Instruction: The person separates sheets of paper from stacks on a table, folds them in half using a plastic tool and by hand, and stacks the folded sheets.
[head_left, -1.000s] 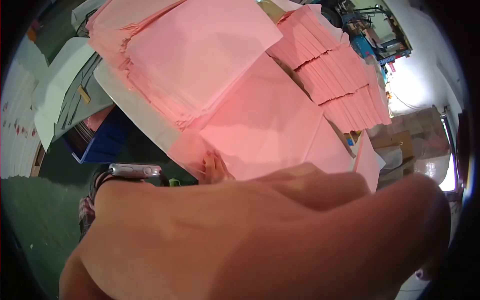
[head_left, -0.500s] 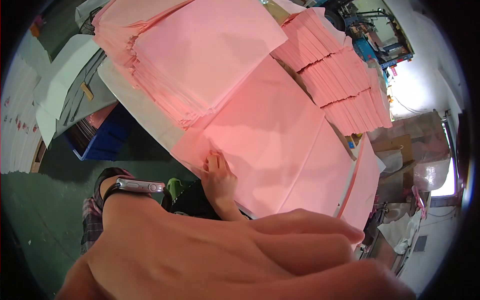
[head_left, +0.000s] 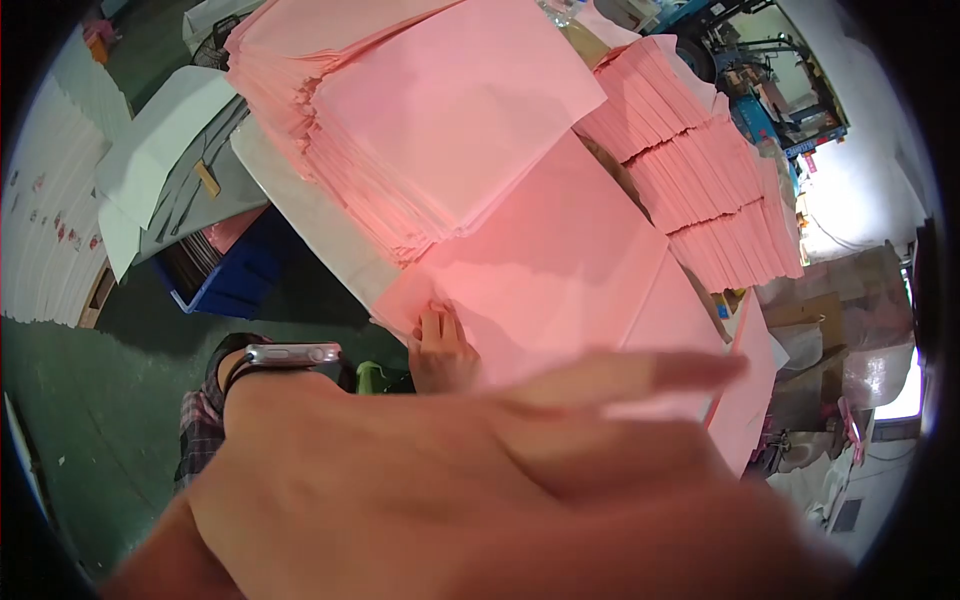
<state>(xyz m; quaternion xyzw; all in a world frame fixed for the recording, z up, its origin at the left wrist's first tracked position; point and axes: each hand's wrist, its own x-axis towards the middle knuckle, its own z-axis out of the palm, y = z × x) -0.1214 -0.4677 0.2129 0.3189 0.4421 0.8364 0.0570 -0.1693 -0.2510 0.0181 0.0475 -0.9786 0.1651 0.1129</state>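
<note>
My left hand (head_left: 450, 480) is very close to the camera, its back showing and its fingers blurred, with one finger stretched to the right; nothing shows in it. A watch (head_left: 293, 355) is on its wrist. Beyond it, my right hand (head_left: 443, 350) has bent fingers pressed together on the near left corner of a large pink sheet (head_left: 545, 240). My left hand hides its wrist and part of the sheet. A thick stack of pink sheets (head_left: 450, 110) lies above this sheet.
Pink piles (head_left: 700, 170) stand at the upper right, with another pink sheet (head_left: 745, 390) below. A blue crate (head_left: 235, 285) sits under a grey surface (head_left: 225, 190) at the left. White stacked sheets (head_left: 50, 220) stand at the far left, and clear plastic (head_left: 875, 350) at the right.
The whole view has shifted, so the table and stacks appear farther right. My left hand's top finger has lifted away from the others. My right hand remains at the sheet's corner.
</note>
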